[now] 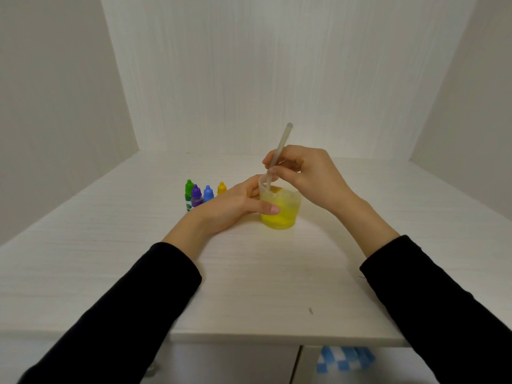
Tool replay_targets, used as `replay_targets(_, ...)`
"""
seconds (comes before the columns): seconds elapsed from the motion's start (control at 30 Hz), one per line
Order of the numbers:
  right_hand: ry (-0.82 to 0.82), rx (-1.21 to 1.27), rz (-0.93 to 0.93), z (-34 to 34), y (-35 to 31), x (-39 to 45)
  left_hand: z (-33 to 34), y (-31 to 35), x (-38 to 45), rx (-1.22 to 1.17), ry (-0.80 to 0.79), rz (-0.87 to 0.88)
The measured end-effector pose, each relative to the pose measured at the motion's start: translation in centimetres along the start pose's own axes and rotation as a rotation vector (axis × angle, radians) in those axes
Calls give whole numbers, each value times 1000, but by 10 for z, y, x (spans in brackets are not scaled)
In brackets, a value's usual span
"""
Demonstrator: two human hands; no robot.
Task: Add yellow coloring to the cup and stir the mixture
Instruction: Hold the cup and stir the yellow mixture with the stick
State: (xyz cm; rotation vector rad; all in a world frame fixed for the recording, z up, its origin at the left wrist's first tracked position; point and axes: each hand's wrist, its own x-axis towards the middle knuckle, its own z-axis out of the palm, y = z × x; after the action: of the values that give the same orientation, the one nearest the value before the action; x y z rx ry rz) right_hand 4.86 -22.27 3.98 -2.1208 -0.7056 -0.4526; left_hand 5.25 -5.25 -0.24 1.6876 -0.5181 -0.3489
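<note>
My black sleeves (133,303) are reaching in from the near edge of the white table (263,273), nearest the viewer. At far left, four dropper bottles are standing in a close row behind my left wrist: green (189,194), purple (196,195), blue (208,193) and yellow bottle (221,188), all capped. My left hand (235,207) is resting on the table and steadying the cup (280,207), thumb lying across its near wall and fingers curling round its left side. The translucent cup is sitting at mid-table, holding yellow mixture in its lower half. My right hand (307,176) is hovering above the rim, fingertips pinching a pale stirring rod (279,151), which is tilting up to the right, its lower end dipping into the cup
</note>
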Motion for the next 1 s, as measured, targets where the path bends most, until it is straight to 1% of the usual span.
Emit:
replay_targets(0.2, 32, -137, -36, -7, 6, 2, 0, 0, 1, -7, 4, -6)
replay_targets(0.47, 50, -188, 5, -15, 7, 2, -1, -2, 2, -11, 12, -23)
replay_targets(0.6, 53, -138, 34, -17, 2, -1, -2, -3, 2, -11, 16, -27)
replay_targets(0.87, -17, 66, 22, -12, -11, -6, 0, -1, 0, 1, 9, 3)
replay_targets(1.0, -50, 117, 25, -8, -12, -7, 1, 0, -1, 1, 0, 10)
